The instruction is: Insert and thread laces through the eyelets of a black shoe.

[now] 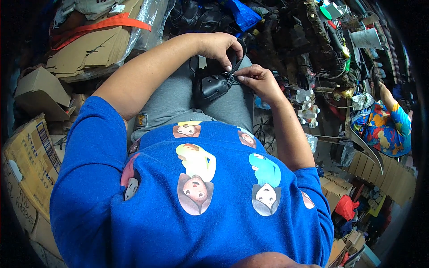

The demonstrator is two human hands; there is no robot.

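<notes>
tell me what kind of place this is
Probably a small, cluttered shoe-making workshop. The hands, left hand and right hand, work a black shoe upper on the lap, with flattened cardboard boxes and thread spools around.

One black shoe (213,85), two hands (219,47)

Flattened cardboard (89,49) is lying stacked at upper left, an orange strap (107,23) crossing it. Open boxes (31,152) are crowding the left edge. Dark clutter and cables (313,40) are filling the top. More cartons (384,174) are standing at right, near another person in a colourful garment (384,129).
</notes>
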